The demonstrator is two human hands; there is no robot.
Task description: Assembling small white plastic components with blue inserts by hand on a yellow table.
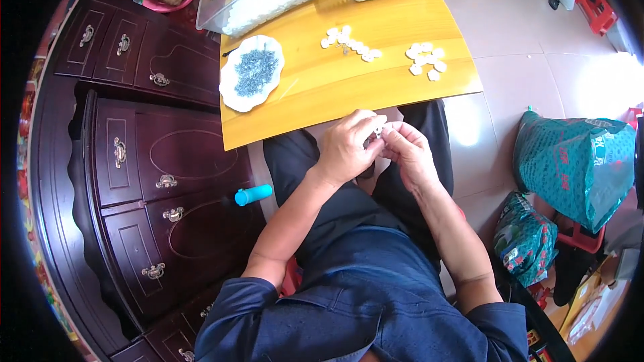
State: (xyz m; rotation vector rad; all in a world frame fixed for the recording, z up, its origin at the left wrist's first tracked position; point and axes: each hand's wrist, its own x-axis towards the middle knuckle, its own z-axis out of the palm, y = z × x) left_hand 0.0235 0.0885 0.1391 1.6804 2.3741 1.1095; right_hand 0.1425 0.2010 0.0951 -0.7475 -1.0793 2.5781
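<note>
Though our fingers hide most of it, we pinch a small white piece point(378, 127) between left hand point(349, 147) and right hand point(409, 151), at six o'clock from the tabletop point(335, 87).

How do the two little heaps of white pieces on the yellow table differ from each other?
The left heap stretches out in a loose line, while the right heap bunches into a rounder cluster. The left heap lies near the table's middle; the right heap sits close to its right edge. Both hold small white pieces of much the same kind, lying loose and untouched by either hand.
</note>
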